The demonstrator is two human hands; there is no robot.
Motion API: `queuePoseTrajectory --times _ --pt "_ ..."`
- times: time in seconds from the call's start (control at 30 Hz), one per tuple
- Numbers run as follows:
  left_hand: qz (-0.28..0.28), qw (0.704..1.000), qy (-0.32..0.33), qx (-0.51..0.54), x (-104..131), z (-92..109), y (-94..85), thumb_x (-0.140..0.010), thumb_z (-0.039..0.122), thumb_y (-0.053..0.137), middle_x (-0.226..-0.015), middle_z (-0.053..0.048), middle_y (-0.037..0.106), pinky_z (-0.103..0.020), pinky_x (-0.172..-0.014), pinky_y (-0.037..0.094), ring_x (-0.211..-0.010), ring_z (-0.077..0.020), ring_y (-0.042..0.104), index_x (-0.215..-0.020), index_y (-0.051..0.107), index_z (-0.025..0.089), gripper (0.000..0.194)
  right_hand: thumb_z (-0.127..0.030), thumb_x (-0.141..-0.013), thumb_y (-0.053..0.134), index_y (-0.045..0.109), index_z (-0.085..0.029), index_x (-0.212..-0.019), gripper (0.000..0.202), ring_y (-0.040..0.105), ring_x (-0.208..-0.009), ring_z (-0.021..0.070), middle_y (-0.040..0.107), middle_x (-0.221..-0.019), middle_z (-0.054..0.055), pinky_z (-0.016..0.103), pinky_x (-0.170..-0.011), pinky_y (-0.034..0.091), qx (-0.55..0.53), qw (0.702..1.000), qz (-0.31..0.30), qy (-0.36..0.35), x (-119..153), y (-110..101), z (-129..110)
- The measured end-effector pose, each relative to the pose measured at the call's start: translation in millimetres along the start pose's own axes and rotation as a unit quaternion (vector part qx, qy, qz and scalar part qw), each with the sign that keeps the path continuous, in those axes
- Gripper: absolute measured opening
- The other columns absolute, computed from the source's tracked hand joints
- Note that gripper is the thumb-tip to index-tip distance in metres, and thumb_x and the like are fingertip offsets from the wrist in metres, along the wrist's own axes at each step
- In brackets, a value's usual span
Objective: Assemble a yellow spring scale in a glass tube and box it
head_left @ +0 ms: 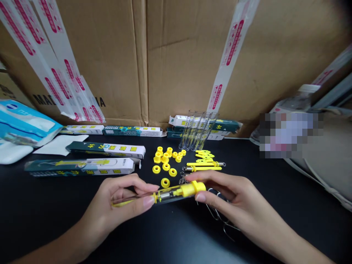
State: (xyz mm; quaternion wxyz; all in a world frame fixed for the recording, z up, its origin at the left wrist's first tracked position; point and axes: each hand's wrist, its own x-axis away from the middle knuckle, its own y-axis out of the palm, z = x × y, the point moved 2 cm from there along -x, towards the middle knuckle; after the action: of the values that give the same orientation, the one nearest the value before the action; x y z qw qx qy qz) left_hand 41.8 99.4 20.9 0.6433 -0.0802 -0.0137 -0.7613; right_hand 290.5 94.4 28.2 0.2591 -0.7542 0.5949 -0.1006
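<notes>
Bracing clear tube (166,198), near centre: my left hand (110,209) grasps barrel, apparently for steadiness; my right hand (237,196) pinches yellow end cap (193,189), perhaps for alignment. Farther: yellow rings (165,186), upright tubes (198,130), seemingly grouped by type.

yellow rings (165,182) and a yellow cap (194,188); black table (55,212); brown cardboard (181,55) with white tape (229,55) patterned in red; dark green and white boxes (107,149) with yellow characters.

taped cardboard (178,66) behind | blue packet (30,123) left | clear bottle (295,102) right
</notes>
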Motion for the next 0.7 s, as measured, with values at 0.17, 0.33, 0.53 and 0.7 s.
queuePoseTrajectory --times 0.17,0.33,0.53,0.7 --pt "0.004 1.0 0.006 -0.016 1 1 -0.5 -0.067 0.033 0.082 -0.071 0.0 0.067 -0.019 -0.041 0.021 -0.047 -0.0038 0.037 -0.08 0.085 0.024 0.016 -0.046 -0.087 0.072 0.081 -0.029 -0.102 0.024 0.076 -0.092 0.0231 0.082 -0.106 0.002 0.031 -0.08 0.059 -0.026 0.998 0.015 0.047 -1 -4 -1" --pt "0.017 1.0 -0.005 0.002 0 1 0.3 -0.066 0.033 0.081 -0.066 0.001 0.06 -0.023 -0.042 0.006 -0.043 -0.0016 0.027 -0.079 0.085 0.022 0.017 -0.044 -0.083 0.076 0.083 -0.027 -0.098 0.023 0.077 -0.087 0.0219 0.083 -0.105 0.004 0.028 -0.078 0.06 -0.041 0.997 0.029 0.065 -6 -13 -1" --pt "0.018 0.999 -0.03 0.012 -1 2 1.4 -0.063 0.034 0.084 -0.053 0.003 0.053 -0.023 -0.045 0.006 -0.043 -0.0021 0.026 -0.079 0.084 0.017 0.023 -0.042 -0.081 0.08 0.084 -0.024 -0.097 0.025 0.078 -0.081 0.0213 0.084 -0.093 0.004 0.028 -0.076 0.063 -0.054 0.996 0.019 0.071 -9 -21 0" --pt "0.004 1.0 -0.028 -0.002 -2 0 -1.4 -0.068 0.035 0.084 -0.052 0.005 0.05 -0.023 -0.045 0.007 -0.043 -0.0025 0.025 -0.083 0.084 0.018 0.023 -0.04 -0.081 0.082 0.083 -0.026 -0.104 0.027 0.079 -0.089 0.0222 0.083 -0.106 0.004 0.032 -0.084 0.064 -0.073 0.995 0.012 0.066 -8 -18 4"
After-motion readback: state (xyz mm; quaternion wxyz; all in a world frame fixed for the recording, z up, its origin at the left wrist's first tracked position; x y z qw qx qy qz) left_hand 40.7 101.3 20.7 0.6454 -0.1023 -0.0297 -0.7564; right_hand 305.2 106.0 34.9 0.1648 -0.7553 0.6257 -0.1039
